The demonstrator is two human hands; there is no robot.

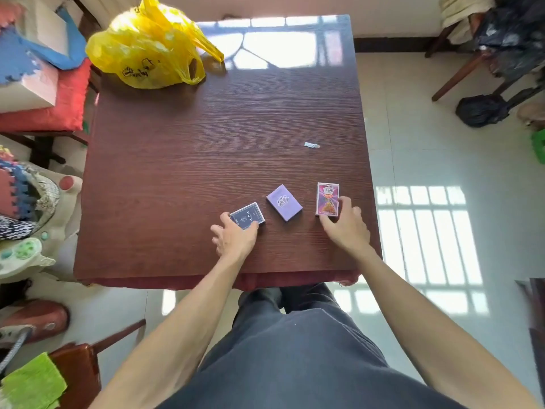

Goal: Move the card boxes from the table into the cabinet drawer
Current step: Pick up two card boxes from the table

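Three card boxes sit on the wooden table (177, 160), none stowed yet, no cabinet drawer in view. Left hand (234, 239) pinches the dark blue box (247, 219), right hand (345, 224) grips the pink box (326, 199); the lilac box (284, 202) sits untouched between them.

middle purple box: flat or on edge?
Flat. The purple box lies broad face up on the table, turned askew, and neither hand touches it.
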